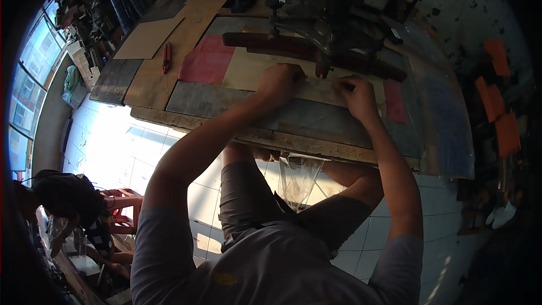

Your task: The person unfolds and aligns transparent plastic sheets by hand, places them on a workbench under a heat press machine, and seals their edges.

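Fingers of your left hand (280,82) lie curled and pressed down on the pale sheet (248,73), which lies on the worn workbench (316,121); whether they pinch anything you cannot tell, since the knuckles cover the tips. Your right hand (357,96) sits on that sheet too, just right of the left hand, fingers bent close together at the sheet's far edge; its grip is also hidden. Directly beyond the sheet, a dark long bar (305,51) of a bench machine crosses the bench, and the machine's upper parts are too dark and cluttered to make out. Left of the sheet a red patch (208,61) lies flat on the bench, and farther left a red-handled tool (166,56) rests on brown cardboard (148,38). Below the sheet, at the bench's near edge, a clear plastic bag (298,176) hangs down between your knees; its contents cannot be told. Far left of the sheet, a seated person (70,203) is partly cut off by the dark rim.
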Motion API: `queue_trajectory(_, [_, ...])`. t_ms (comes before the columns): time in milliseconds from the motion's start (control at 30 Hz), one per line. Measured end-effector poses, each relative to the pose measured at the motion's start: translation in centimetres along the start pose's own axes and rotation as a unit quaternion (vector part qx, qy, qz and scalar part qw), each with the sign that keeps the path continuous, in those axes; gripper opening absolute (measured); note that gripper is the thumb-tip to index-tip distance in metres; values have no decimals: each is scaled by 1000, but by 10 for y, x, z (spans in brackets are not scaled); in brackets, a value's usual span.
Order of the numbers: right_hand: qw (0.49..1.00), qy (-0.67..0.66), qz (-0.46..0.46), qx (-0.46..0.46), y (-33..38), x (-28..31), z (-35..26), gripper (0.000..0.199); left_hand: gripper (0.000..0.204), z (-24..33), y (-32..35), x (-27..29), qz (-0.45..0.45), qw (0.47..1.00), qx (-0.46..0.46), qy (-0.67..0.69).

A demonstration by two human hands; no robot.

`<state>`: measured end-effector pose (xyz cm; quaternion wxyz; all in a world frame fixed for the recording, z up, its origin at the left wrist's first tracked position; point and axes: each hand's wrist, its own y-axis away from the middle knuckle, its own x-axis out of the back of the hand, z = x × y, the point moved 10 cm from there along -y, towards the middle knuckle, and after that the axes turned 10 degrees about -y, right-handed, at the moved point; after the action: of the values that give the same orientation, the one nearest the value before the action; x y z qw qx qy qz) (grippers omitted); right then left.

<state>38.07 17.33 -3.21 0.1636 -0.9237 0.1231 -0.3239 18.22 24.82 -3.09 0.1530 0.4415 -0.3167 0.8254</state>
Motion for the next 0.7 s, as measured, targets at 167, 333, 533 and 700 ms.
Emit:
queue_trajectory(167, [998,51,37,30,-4,-2,0,18,19,-9,-12,-12,-2,1000,9,-6])
queue_trajectory(333, [988,80,66,115,2,-5,-30,15,17,8,-3,-1,56,998,-27,-4])
queue_trajectory(533, [981,68,-10,180,6,-21,-40,23,21,42,1,-9,53,970,-214,-103])
queue_trajectory(700, [965,174,-66,184,13,-31,-47,30,32,45,4,-25,-41,956,-208,-203])
